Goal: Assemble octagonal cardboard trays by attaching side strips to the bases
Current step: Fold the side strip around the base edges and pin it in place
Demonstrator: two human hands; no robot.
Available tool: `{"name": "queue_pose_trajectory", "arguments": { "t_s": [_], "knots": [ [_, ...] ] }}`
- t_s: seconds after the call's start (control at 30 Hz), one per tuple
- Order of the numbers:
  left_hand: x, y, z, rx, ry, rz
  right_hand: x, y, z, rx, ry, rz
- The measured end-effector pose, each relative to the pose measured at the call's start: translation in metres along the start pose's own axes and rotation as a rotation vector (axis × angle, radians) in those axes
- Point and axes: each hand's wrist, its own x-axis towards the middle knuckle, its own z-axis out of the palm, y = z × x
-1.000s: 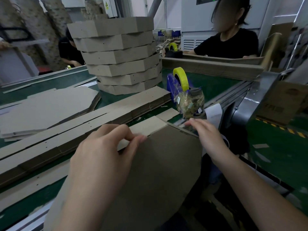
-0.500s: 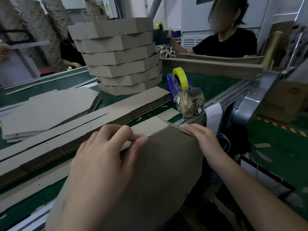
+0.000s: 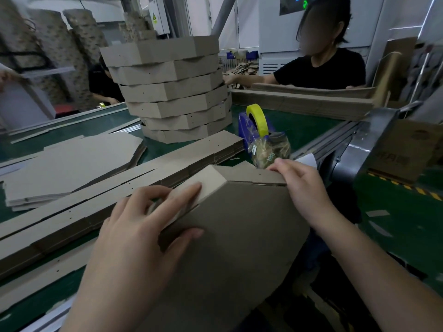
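Strip axis: brown cardboard side strip (image 3: 211,179) follows far edges of brown octagonal cardboard base (image 3: 239,240).
Left hand (image 3: 143,236): pinches strip, far-left edge.
Right hand (image 3: 302,188): grips strip, far-right corner.

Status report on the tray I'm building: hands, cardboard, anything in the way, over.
Left hand pinches side strip onto base edge. Right hand grips strip at far corner. Clear bag and tape dispenser close behind right hand, not blocking.
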Motion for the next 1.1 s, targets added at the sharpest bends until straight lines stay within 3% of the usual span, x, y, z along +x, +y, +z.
{"name": "queue_pose_trajectory", "arguments": {
  "t_s": [0.3, 0.47, 0.63, 0.7, 0.77, 0.83, 0.87, 1.0, 1.1],
  "knots": [
    [0.016, 0.017, 0.003, -0.091, -0.122, 0.09, -0.009, -0.04, 0.009, -0.24, -0.202, -0.237],
    [0.022, 0.027, 0.006, -0.003, -0.138, 0.124, -0.008, -0.05, 0.005, -0.178, -0.4, -0.108],
    [0.02, 0.026, 0.01, -0.003, -0.124, 0.118, 0.003, -0.048, 0.0, -0.042, -0.487, 0.002],
    [0.021, 0.025, 0.011, -0.002, -0.123, 0.122, 0.013, -0.044, -0.001, -0.052, -0.429, 0.001],
    [0.021, 0.024, 0.013, -0.006, -0.106, 0.112, 0.038, -0.037, -0.006, -0.019, -0.155, 0.016],
    [0.021, 0.024, 0.014, -0.011, -0.089, 0.102, 0.073, -0.026, -0.014, -0.142, 0.154, 0.068],
    [0.02, 0.025, 0.014, -0.015, -0.087, 0.1, 0.089, -0.022, -0.017, -0.238, 0.212, 0.123],
    [0.021, 0.025, 0.015, -0.015, -0.075, 0.1, 0.127, -0.014, -0.016, -0.338, -0.006, 0.465],
    [0.021, 0.024, 0.016, -0.02, -0.076, 0.09, 0.134, -0.011, -0.013, -0.186, 0.004, 0.559]
  ]
}}
